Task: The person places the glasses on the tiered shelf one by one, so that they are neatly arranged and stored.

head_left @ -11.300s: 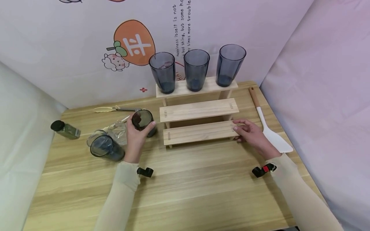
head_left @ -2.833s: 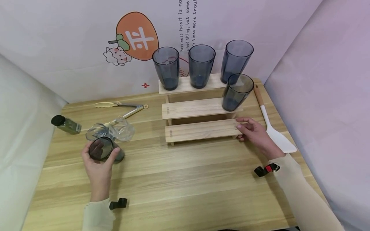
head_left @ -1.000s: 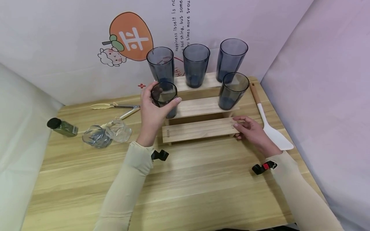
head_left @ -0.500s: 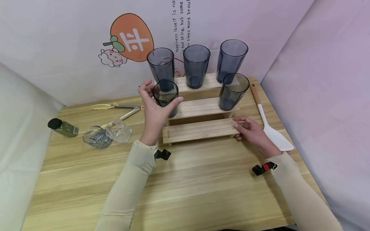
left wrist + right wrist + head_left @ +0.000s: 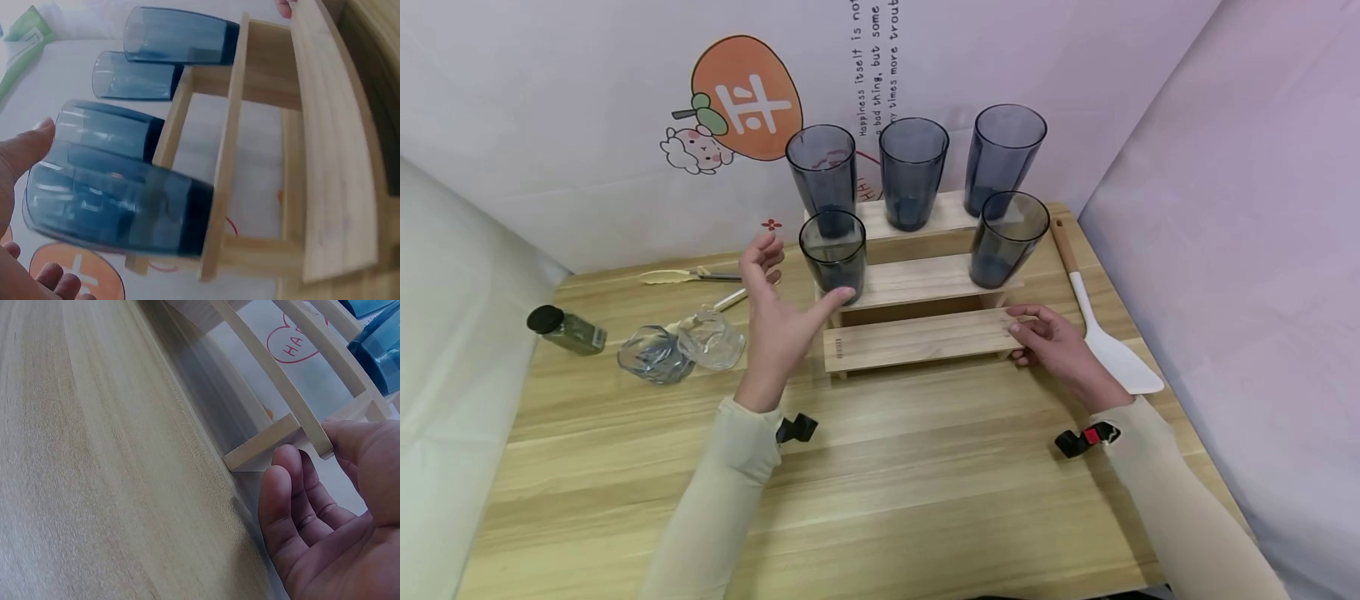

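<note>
While my left grip [image 5: 777, 327] hangs loose beside the nearest smoked-glass tumbler [image 5: 833, 257], brushing could topple it; right grip [image 5: 1057, 353] pinches bottom shelf [image 5: 917, 342]

left of the wooden rack [image 5: 917, 340], the left hand [image 5: 777, 321] partly hides the tongs [image 5: 672, 277]; above the rack, lettering [image 5: 876, 70] is cut off.

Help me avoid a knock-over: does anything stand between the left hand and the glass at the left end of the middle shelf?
Nothing visible does. The left hand is beside the glass, its thumb overlapping the glass's lower part in the head view. The tongs lie on the table, not between them.
</note>
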`<state>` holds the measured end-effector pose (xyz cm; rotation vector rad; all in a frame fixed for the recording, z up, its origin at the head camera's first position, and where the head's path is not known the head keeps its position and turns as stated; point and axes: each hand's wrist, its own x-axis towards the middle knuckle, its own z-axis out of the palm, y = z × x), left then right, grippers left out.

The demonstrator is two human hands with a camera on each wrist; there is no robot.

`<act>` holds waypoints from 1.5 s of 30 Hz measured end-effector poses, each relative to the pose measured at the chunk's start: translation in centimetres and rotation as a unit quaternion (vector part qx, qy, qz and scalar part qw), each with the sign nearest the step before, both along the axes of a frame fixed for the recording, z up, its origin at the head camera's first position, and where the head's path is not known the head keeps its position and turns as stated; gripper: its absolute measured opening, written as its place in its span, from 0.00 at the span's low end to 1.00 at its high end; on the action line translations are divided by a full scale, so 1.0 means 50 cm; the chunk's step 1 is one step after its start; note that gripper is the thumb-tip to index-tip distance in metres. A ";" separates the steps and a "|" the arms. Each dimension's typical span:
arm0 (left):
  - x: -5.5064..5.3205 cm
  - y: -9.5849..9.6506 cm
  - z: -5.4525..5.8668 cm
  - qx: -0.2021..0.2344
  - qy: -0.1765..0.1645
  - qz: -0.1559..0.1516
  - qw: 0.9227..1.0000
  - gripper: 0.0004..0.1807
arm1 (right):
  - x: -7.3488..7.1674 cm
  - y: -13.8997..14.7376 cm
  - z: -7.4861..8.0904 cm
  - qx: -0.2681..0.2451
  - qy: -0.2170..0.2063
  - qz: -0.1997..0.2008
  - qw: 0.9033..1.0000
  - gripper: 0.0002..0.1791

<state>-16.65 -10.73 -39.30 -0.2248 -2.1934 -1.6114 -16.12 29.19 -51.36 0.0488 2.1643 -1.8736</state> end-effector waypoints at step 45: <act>0.060 -0.271 -0.142 -0.364 -0.164 0.118 0.909 0.47 | 0.001 -0.002 -0.002 -0.001 0.000 0.004 1.000 0.25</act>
